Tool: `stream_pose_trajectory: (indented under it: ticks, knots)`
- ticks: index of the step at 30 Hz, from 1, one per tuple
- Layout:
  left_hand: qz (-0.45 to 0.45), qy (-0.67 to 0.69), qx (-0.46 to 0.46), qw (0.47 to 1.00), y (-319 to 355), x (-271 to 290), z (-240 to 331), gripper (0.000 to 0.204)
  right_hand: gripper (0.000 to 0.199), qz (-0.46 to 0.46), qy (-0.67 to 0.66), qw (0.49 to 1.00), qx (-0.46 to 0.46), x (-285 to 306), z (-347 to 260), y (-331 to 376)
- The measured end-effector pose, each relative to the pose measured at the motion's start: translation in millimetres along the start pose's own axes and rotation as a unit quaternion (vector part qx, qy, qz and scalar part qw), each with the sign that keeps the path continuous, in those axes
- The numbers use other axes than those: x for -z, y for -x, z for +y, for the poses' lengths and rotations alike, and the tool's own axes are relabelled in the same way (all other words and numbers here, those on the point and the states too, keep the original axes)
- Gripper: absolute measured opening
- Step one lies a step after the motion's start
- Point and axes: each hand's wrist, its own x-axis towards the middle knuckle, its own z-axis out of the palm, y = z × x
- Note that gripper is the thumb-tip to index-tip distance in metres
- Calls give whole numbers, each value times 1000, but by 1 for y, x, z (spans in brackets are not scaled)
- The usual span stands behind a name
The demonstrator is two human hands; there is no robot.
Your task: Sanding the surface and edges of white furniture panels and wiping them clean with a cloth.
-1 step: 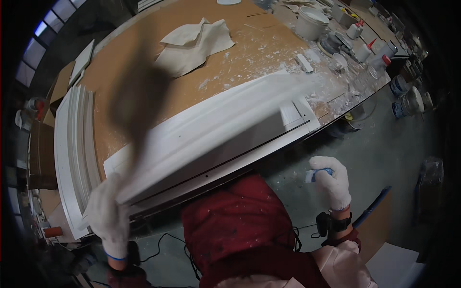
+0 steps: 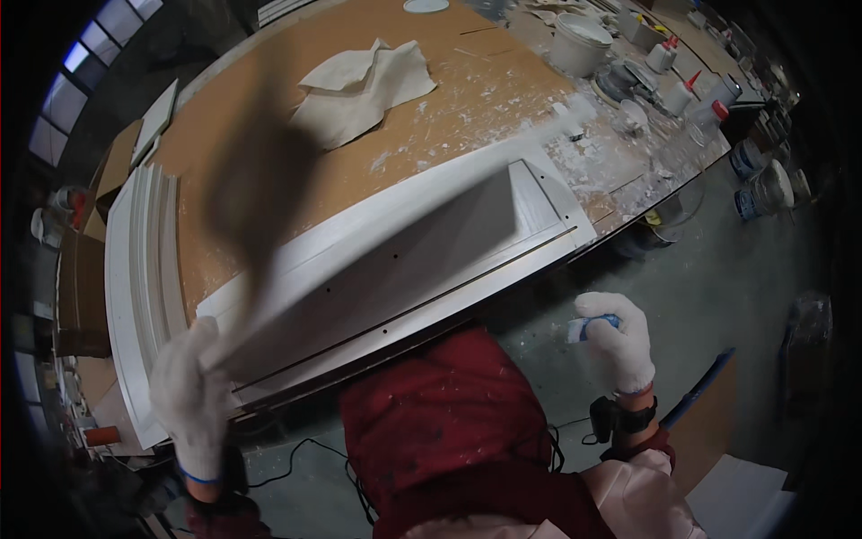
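My left hand (image 2: 189, 386), in a white knit glove, is closed at the left end of a long white board (image 2: 359, 211), its fingers partly smeared. The board's far right end is blurred. Beneath it on the bench's near edge lies a white frame-like panel (image 2: 476, 280) with small dark holes and a narrow dark slot. A shadow covers much of the panel's face. Off the bench, to the right of my red apron, my gloved right hand (image 2: 618, 341) is closed around a small blue-and-white piece (image 2: 588, 329), whose kind I cannot make out.
A crumpled cream cloth (image 2: 368, 94) lies on the brown, white-speckled bench top (image 2: 485, 108). Long white boards (image 2: 144, 296) are stacked at its left side. At the back right stand a white bucket (image 2: 579, 45) and red-tipped bottles (image 2: 663, 56). A dark blur (image 2: 265, 180) hides part of the view.
The white board has swung away from me, uncovering more of the panel's shaded face and two holes. My left hand has shifted slightly left. My right hand has barely moved.
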Motion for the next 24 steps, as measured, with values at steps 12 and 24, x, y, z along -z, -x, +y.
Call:
stream_pose_trajectory:
  ticks: [12,24]
  knots:
    - [-221,267,143,927,-111,-72,-50,46,27,-1,-33,996,-79,20,0,12]
    - [-13,-22,-92,995,-40,-63,37,74,26,-15,-86,989,-118,17,25,-7]
